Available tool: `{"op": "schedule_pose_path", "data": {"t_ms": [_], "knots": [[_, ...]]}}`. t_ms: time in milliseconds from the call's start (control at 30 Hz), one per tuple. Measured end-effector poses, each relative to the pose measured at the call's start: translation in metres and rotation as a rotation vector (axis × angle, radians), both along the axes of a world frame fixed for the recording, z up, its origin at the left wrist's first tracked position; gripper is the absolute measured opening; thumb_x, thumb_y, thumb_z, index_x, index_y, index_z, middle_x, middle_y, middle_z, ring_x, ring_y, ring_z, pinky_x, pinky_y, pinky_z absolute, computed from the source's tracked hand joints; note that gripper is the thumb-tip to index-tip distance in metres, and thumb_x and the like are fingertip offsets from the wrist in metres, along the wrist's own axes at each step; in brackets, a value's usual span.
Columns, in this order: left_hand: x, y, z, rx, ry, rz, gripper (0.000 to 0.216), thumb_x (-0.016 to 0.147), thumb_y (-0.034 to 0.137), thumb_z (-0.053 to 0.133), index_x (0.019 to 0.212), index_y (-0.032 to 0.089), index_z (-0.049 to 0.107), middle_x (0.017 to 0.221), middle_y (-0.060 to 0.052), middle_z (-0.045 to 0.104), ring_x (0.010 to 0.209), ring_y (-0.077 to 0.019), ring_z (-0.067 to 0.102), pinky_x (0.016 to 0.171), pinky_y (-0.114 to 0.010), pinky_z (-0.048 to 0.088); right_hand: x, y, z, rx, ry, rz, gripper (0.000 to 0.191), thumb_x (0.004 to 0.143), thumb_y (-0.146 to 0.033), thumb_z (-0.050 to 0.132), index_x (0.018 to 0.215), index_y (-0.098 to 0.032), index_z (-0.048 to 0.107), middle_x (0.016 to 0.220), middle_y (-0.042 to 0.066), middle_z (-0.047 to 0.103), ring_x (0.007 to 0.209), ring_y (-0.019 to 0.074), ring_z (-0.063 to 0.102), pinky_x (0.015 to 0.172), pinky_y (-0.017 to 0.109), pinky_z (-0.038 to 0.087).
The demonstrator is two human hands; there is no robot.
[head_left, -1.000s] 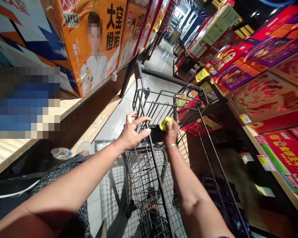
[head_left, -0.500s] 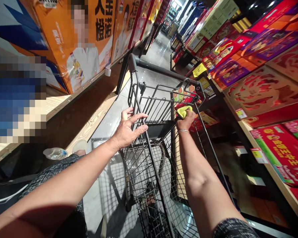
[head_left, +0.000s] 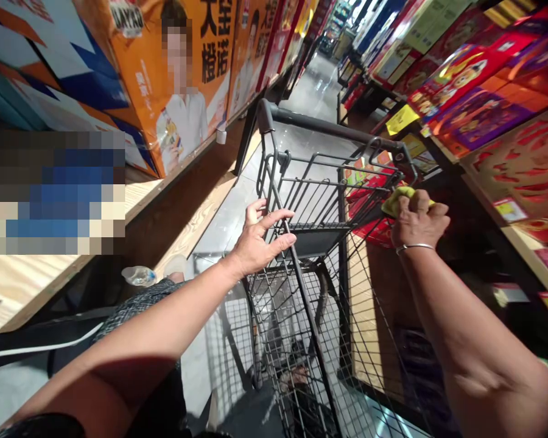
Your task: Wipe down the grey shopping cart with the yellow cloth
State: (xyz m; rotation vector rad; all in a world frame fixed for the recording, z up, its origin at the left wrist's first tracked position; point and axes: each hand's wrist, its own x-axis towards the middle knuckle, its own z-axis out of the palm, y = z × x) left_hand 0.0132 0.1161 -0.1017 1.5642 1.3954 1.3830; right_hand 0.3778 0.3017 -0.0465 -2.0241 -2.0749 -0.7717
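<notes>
A black wire shopping cart stands in front of me, its handlebar at the far end. My left hand rests against the cart's left top rail, with thumb and index finger stretched apart over it and the other fingers bent loosely. My right hand is closed on a yellow-green cloth, bunched under its fingers at the right top rail, below the handlebar's right end. The folding seat panel lies between my hands.
Orange drink cartons stand on a wooden shelf at left. Red gift boxes with price tags fill the right-hand shelves, close to the cart. A clear plastic item lies low at left. The tiled aisle runs ahead.
My right hand has moved with the cloth to the right, from above the seat area to the right rail. My left hand stays on its rail. The whole view has shifted slightly.
</notes>
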Motion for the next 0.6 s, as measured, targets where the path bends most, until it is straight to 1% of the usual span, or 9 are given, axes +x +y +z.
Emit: {"op": "schedule_pose_path", "data": {"t_ms": [67, 133, 167, 233, 333, 400, 500, 567, 600], "knots": [[0.001, 0.000, 0.000, -0.003, 0.000, 0.005, 0.043, 0.083, 0.040, 0.074, 0.124, 0.032, 0.065, 0.145, -0.006, 0.028, 0.144, -0.0300, 0.030, 0.123, -0.047, 0.025, 0.001, 0.007, -0.013, -0.008, 0.024, -0.021, 0.043, 0.102, -0.033, 0.031, 0.129, -0.023, 0.062, 0.131, 0.020, 0.050, 0.118, 0.0357, 0.037, 0.082, 0.055, 0.031], [0.001, 0.001, 0.000, -0.001, 0.006, 0.002, 0.044, 0.083, 0.041, 0.074, 0.125, 0.032, 0.065, 0.145, -0.006, 0.029, 0.144, -0.0298, 0.030, 0.123, -0.046, 0.025, -0.003, 0.004, -0.039, -0.022, -0.002, -0.012, 0.046, 0.102, -0.032, 0.028, 0.131, -0.020, 0.061, 0.131, 0.023, 0.049, 0.119, 0.0354, 0.037, 0.082, 0.055, 0.030], [0.000, 0.001, 0.000, 0.002, 0.011, 0.000, 0.044, 0.084, 0.041, 0.074, 0.125, 0.032, 0.065, 0.145, -0.006, 0.029, 0.144, -0.0298, 0.031, 0.123, -0.046, 0.025, -0.006, -0.001, -0.055, -0.053, -0.043, 0.010, 0.046, 0.102, -0.030, 0.027, 0.129, -0.018, 0.062, 0.132, 0.024, 0.048, 0.120, 0.0353, 0.037, 0.082, 0.054, 0.031], [0.000, 0.001, 0.000, 0.015, 0.018, -0.004, 0.043, 0.084, 0.042, 0.073, 0.126, 0.033, 0.064, 0.146, -0.006, 0.029, 0.144, -0.0301, 0.030, 0.123, -0.046, 0.026, -0.011, -0.015, -0.089, -0.177, -0.144, 0.046, 0.046, 0.101, -0.025, 0.027, 0.122, -0.016, 0.066, 0.132, 0.024, 0.047, 0.118, 0.0355, 0.039, 0.081, 0.052, 0.033], [0.000, 0.001, 0.001, 0.034, 0.027, -0.003, 0.043, 0.085, 0.042, 0.073, 0.126, 0.033, 0.064, 0.147, -0.005, 0.030, 0.144, -0.0300, 0.031, 0.123, -0.047, 0.027, -0.015, -0.044, -0.145, -0.341, -0.190, 0.006, 0.046, 0.098, -0.020, 0.025, 0.116, -0.014, 0.068, 0.129, 0.024, 0.050, 0.114, 0.0366, 0.043, 0.078, 0.050, 0.038], [0.001, 0.000, 0.002, 0.044, 0.034, -0.007, 0.044, 0.085, 0.042, 0.073, 0.127, 0.033, 0.063, 0.147, -0.005, 0.030, 0.144, -0.0296, 0.031, 0.123, -0.047, 0.027, -0.017, -0.064, -0.184, -0.398, -0.134, -0.046, 0.049, 0.097, -0.019, 0.023, 0.117, -0.013, 0.067, 0.128, 0.025, 0.051, 0.113, 0.0382, 0.045, 0.077, 0.052, 0.041], [0.002, 0.000, 0.004, 0.030, 0.055, 0.000, 0.045, 0.086, 0.042, 0.072, 0.129, 0.033, 0.062, 0.148, -0.005, 0.031, 0.145, -0.0293, 0.028, 0.123, -0.046, 0.026, -0.023, -0.089, -0.234, -0.541, 0.061, -0.179, 0.049, 0.094, -0.015, 0.023, 0.122, -0.014, 0.064, 0.126, 0.026, 0.053, 0.113, 0.0393, 0.049, 0.077, 0.055, 0.045], [0.002, 0.000, 0.005, 0.005, 0.071, 0.010, 0.046, 0.086, 0.041, 0.072, 0.129, 0.033, 0.062, 0.149, -0.004, 0.032, 0.146, -0.0297, 0.026, 0.122, -0.047, 0.027, -0.034, -0.101, -0.255, -0.638, 0.220, -0.288, 0.049, 0.093, -0.014, 0.027, 0.128, -0.016, 0.061, 0.127, 0.026, 0.054, 0.114, 0.0391, 0.052, 0.077, 0.054, 0.048], [0.002, 0.001, 0.006, -0.005, 0.077, 0.015, 0.046, 0.086, 0.041, 0.072, 0.130, 0.033, 0.061, 0.150, -0.004, 0.032, 0.147, -0.0301, 0.025, 0.122, -0.047, 0.028, -0.043, -0.106, -0.261, -0.669, 0.288, -0.318, 0.049, 0.092, -0.014, 0.029, 0.131, -0.016, 0.059, 0.129, 0.027, 0.053, 0.116, 0.0397, 0.052, 0.077, 0.055, 0.049]]}}
